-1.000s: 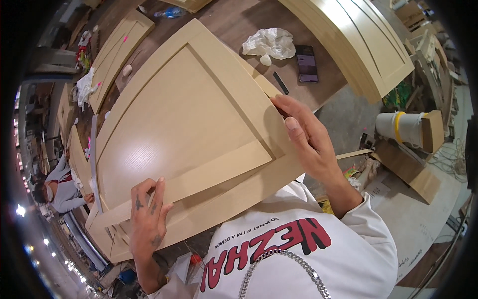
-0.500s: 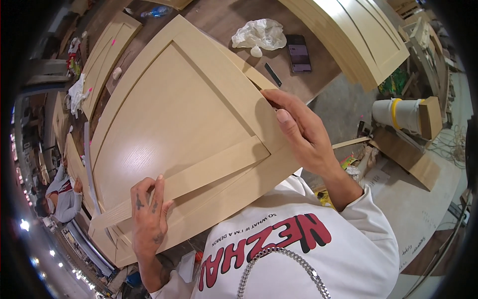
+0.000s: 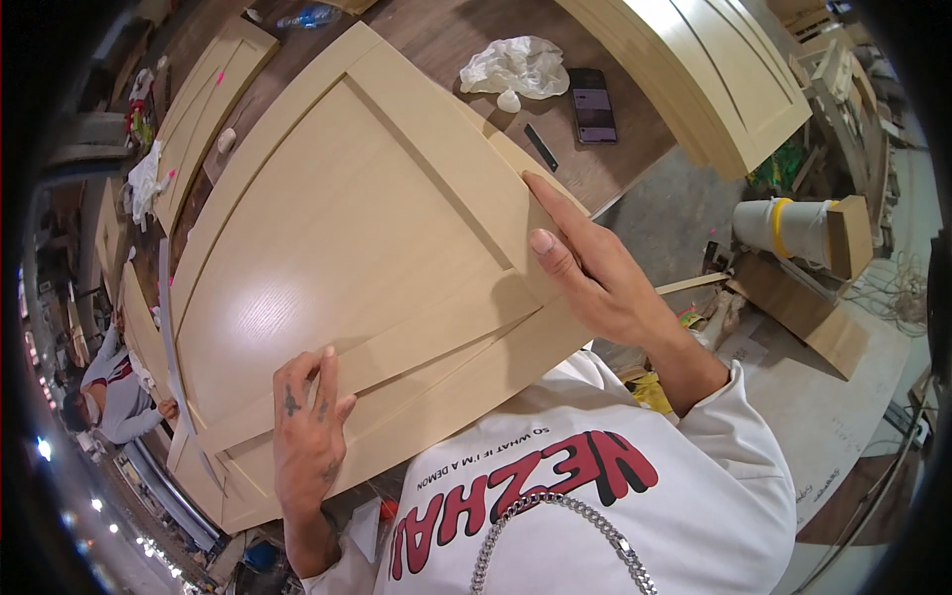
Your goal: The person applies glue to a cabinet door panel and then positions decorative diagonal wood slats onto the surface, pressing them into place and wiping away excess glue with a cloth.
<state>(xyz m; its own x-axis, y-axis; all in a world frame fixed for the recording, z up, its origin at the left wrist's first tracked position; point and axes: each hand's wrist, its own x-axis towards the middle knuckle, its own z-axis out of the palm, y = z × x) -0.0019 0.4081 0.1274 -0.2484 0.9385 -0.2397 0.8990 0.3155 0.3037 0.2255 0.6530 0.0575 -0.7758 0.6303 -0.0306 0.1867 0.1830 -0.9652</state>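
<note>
While the pale wooden cabinet door lies tilted across the person's front, filling the picture from about nine o'clock to the middle, its near rail rests against the white printed shirt. At seven o'clock, the left hand lies flat on that near rail, fingers together and stretched over the groove where the rail meets the recessed centre; it presses but clamps nothing. Toward three o'clock of the door, the right hand spreads open along the right stile, fingertips pointing up the edge, palm wrapped loosely round the outer side.

To do this well, I judge both palms should stay flat and move slowly along the joints, feeling for ridges or gaps, with the door kept steady against the body so it does not slip.

Beyond the door, at one o'clock, a crumpled white cloth and a dark phone lie on the brown tabletop, well apart from either hand.
</note>
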